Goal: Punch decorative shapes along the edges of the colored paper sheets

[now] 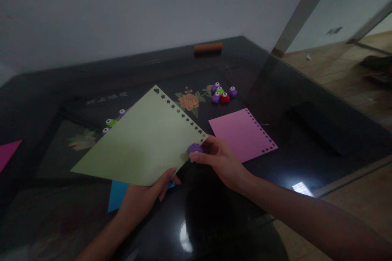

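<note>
Pale green square paper sheet (141, 140) is held up, tilted, just above a dark glossy glass-topped table (306, 102), gripped at two places along its near edge.

Starting at the left: the left hand (143, 200) pinches the sheet's near corner, thumb on top and the other fingers closed under the paper. Just below that grip, a blue paper sheet (118, 193) lies flat on the table, partly hidden. Well out to the left of it, a magenta paper corner (7, 151) shows at the picture's edge. Beyond the sheet's far left edge, three small punches in green and purple (112, 124) peek out.

Along the sheet's upper right edge runs a row of small punched holes (180, 114), hearts and stars, ending near the right corner.

At that corner, the right hand (219, 159) is closed around a small purple plastic paper punch (195, 149), which is slid onto the sheet's edge (whether it is pressed down cannot be told).

To do this well, judging from the row: keep the left pinch firm so the paper stays taut, seat the punch fully against the edge, match the spacing of the holes, and press straight down.

Right of that grip, a pink square paper sheet (241, 132) with a punched edge lies flat. Beyond it sits a cluster of small punches in purple, green and red (222, 93), and farther back an orange-brown cylinder (208, 47).
</note>
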The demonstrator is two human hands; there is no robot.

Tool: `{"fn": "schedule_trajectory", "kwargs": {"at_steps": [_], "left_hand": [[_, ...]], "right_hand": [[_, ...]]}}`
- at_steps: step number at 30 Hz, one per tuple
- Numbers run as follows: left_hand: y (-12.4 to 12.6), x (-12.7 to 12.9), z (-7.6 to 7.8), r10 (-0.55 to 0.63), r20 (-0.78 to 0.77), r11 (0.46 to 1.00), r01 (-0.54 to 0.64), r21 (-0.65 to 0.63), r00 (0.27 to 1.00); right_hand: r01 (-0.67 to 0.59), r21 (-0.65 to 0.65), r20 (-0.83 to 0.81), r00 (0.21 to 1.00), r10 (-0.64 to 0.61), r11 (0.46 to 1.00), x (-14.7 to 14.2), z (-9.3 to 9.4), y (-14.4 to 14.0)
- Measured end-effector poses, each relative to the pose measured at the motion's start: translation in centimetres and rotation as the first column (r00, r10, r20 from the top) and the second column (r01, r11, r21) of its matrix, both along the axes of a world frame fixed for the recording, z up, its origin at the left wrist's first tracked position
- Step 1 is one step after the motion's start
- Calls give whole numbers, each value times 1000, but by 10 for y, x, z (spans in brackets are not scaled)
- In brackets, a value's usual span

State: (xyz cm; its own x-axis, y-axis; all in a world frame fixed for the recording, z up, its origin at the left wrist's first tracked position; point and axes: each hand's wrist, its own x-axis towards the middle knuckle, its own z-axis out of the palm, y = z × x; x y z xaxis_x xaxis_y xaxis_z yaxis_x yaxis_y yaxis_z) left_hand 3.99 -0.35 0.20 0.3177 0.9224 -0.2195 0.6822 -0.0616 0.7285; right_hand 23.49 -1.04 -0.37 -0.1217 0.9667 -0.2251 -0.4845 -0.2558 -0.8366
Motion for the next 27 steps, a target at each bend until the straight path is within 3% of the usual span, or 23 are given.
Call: {"fn": "schedule_trajectory", "kwargs": {"at_steps": [6,13,27], "left_hand": [[-1,-2,-3,-28,8,999,27,45,1000],[-1,-4,-5,12,87,1000,-11,-7,996],[2,-2,-7,51,49,984,-58,171,998]], "right_hand": [[16,22,11,1000,-16,1000,1,1,1],[14,34,19,1000,-14,999,1,0,2],[9,11,74,997,-10,1000,0,-2,3]]}}
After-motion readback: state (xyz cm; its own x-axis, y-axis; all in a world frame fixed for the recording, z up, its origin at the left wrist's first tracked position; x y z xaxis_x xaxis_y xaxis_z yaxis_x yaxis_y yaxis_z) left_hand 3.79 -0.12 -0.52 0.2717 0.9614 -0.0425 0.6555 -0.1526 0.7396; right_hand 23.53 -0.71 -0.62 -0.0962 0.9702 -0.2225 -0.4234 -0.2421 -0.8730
